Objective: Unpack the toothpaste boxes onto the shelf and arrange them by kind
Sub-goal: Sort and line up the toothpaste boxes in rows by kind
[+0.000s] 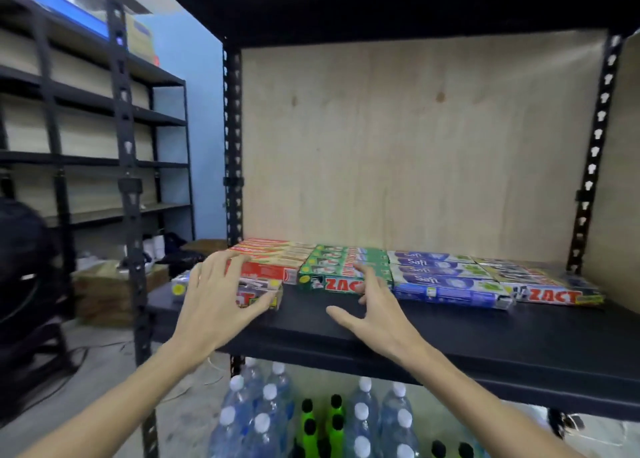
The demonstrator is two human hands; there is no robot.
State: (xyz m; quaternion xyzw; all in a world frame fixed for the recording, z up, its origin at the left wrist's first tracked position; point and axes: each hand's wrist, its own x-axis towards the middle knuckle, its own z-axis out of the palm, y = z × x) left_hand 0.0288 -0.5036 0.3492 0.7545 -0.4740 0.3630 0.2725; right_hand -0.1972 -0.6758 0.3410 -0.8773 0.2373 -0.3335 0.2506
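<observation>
At the far left of the shelf (pixel 346 333), the left hand (pixel 214 294) lies over a loose Zact box (pixel 256 293) with its fingers spread and curled onto the top, the thumb at the box's near right end; it seems to grip or press it, set in front of the row. Behind it sits the red stack (pixel 270 261), then the green Zact stack (pixel 341 267). The right hand (pixel 372 307) hovers just before the green stack, fingers wide apart and holding nothing, fingertips near or touching its front face. Further right lie the blue Safi boxes (pixel 440 277), then the pale Zact stack (pixel 540 284), where the loose box probably belongs. These cartons look light, stiff and thin-walled with glossy, slippery faces; take one across its long sides near the middle, without crushing.
</observation>
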